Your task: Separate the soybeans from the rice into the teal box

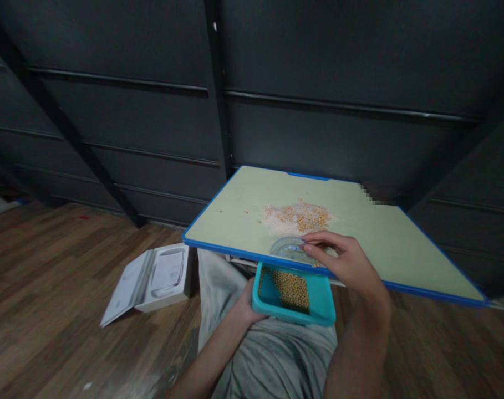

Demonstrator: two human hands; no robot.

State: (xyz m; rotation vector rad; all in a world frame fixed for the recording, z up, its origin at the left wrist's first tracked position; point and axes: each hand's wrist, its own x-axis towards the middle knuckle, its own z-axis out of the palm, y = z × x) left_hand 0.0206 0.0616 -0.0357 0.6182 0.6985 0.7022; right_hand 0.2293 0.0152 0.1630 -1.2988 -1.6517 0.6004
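Note:
My right hand point(339, 252) pinches a clear plastic protractor point(287, 248) flat against the near edge of the pale tabletop point(372, 233). A few yellow beans lie by its fingers. Just beyond the protractor spreads a pile of white rice grains point(280, 226) mixed with yellow beans point(312, 219). Below the table edge, my left hand point(248, 302) grips the left end of a turquoise plastic box point(320, 310), held over my lap. Yellow beans point(292, 289) cover part of the box's bottom. Some of the left hand's fingers are hidden behind the box.
The table has a raised blue rim point(218, 246). Several stray beans lie left of the pile. On the wooden floor to the left sits an open white carton point(164, 302) with papers inside. A dark panelled wall point(285, 133) stands right behind the table.

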